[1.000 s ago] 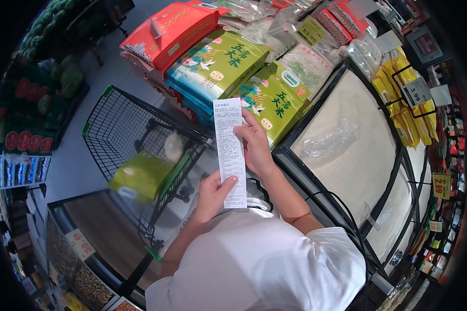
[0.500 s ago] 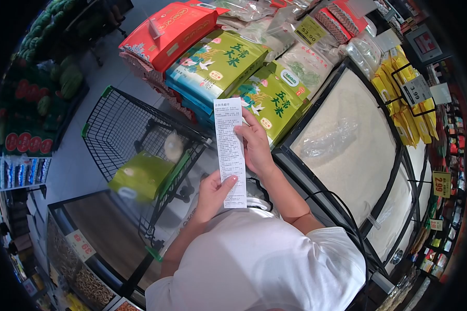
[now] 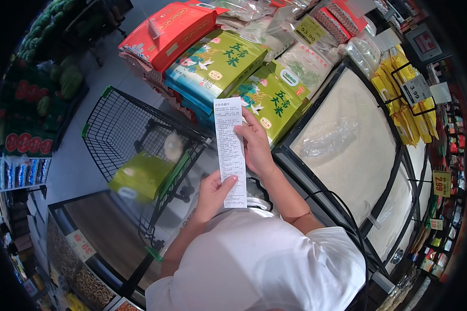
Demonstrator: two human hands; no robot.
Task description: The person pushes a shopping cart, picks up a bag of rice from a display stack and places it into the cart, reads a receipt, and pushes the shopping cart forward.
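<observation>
A long white printed receipt [image 3: 229, 140] is stretched upright in front of my chest. My left hand [image 3: 215, 193] pinches it at the lower left, with the thumb lying over the print. Higher up, on the right edge, my right hand [image 3: 255, 142] grips it with a thumb in front and the other fingers behind, partly hidden. Just beyond the receipt are green rice bags [image 3: 272, 99] in a stacked display. To the left stands a black wire shopping cart [image 3: 117, 122] holding a green rice bag [image 3: 141, 177] and a small pale bagged item [image 3: 173, 146].
A bin of loose white rice [image 3: 355, 111] with a plastic bag on top is at my right. Red rice bags [image 3: 174, 31] lie at the back. Yellow packets [image 3: 399, 98] hang at the right. A dark-lidded bin [image 3: 96, 223] stands front left, and watermelons [image 3: 70, 78] fill the far left.
</observation>
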